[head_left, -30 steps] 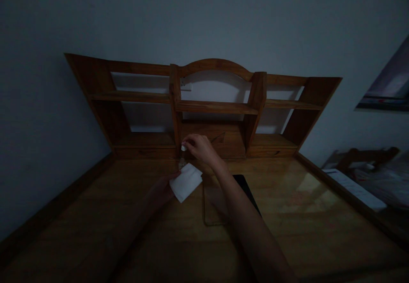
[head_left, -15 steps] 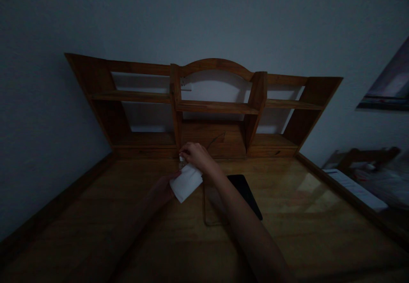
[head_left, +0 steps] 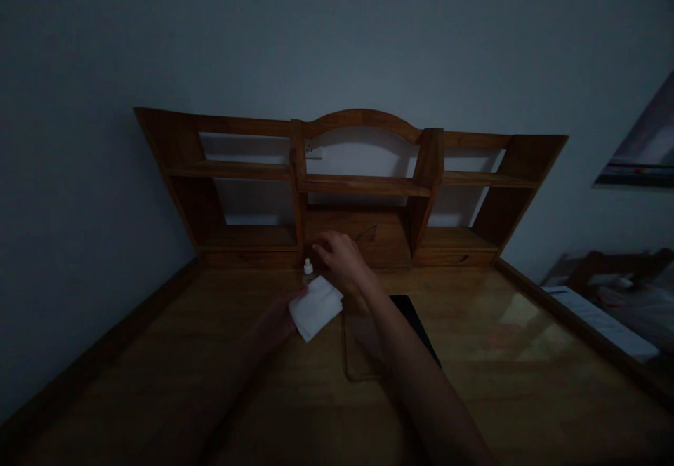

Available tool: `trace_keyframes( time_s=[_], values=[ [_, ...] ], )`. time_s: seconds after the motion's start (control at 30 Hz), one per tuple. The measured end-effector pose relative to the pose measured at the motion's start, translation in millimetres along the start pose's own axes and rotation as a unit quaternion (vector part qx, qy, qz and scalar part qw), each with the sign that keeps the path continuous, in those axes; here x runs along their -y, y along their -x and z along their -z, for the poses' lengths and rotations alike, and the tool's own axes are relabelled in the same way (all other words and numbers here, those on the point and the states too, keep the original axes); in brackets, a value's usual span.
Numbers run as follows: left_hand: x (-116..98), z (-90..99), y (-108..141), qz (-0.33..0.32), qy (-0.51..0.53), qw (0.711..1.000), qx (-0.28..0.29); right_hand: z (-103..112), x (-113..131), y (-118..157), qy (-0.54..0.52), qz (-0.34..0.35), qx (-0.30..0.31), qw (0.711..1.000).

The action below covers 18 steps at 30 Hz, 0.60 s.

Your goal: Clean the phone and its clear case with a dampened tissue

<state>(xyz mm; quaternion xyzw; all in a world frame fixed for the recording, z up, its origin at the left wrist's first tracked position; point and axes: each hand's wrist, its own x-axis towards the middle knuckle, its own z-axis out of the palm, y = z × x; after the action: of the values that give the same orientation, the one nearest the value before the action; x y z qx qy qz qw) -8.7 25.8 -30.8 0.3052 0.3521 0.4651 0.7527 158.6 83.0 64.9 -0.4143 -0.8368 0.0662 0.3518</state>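
My left hand lies palm up at the middle of the desk, holding a folded white tissue or cotton pad on its fingers. My right hand hangs just above and to the right of a small clear bottle with a white tip, fingers curled. The bottle stands upright on the desk behind the pad. Whether my right hand holds something small is hidden in the dim light.
A wooden desk carries a wooden hutch shelf along its back, close behind the bottle. A black tablet and a clear sheet lie under my right forearm. A chair stands beyond the right edge.
My right hand has moved right and off the bottle, which now shows fully. The pad and my left hand have shifted slightly right, and the whole view has shifted a little as my head moved.
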Motion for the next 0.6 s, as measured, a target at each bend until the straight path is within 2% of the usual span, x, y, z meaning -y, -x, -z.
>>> trace_keyframes(
  time_s=[0.13, 0.23, 0.33, 0.5, 0.53, 0.6],
  values=[
    [8.8, -0.7, -7.5, -0.066, -0.05, 0.997, 0.006, 21.8, -0.8, -1.7, 0.002, -0.039, -0.013, 0.999],
    [17.9, -6.4, -7.8, -0.102, -0.103, 0.989, -0.027, 36.7, -0.3, 2.4, -0.009, -0.057, 0.018, 0.998],
    [23.4, -15.0, -0.4, -0.118, -0.132, 0.984, -0.028, 47.0, 0.9, 11.1, -0.027, -0.07, 0.055, 0.996],
    [18.6, -27.1, 10.3, -0.157, -0.232, 0.959, -0.031, 47.1, -6.2, 35.7, -0.094, -0.098, 0.091, 0.987],
    [16.3, -29.9, 10.7, -0.167, -0.246, 0.954, -0.034, 44.3, -8.9, 42.9, -0.169, -0.128, 0.108, 0.971],
    [11.8, -38.0, 10.2, -0.185, -0.254, 0.949, -0.041, 37.1, -13.5, 58.9, -0.219, -0.149, 0.123, 0.956]
  ],
)
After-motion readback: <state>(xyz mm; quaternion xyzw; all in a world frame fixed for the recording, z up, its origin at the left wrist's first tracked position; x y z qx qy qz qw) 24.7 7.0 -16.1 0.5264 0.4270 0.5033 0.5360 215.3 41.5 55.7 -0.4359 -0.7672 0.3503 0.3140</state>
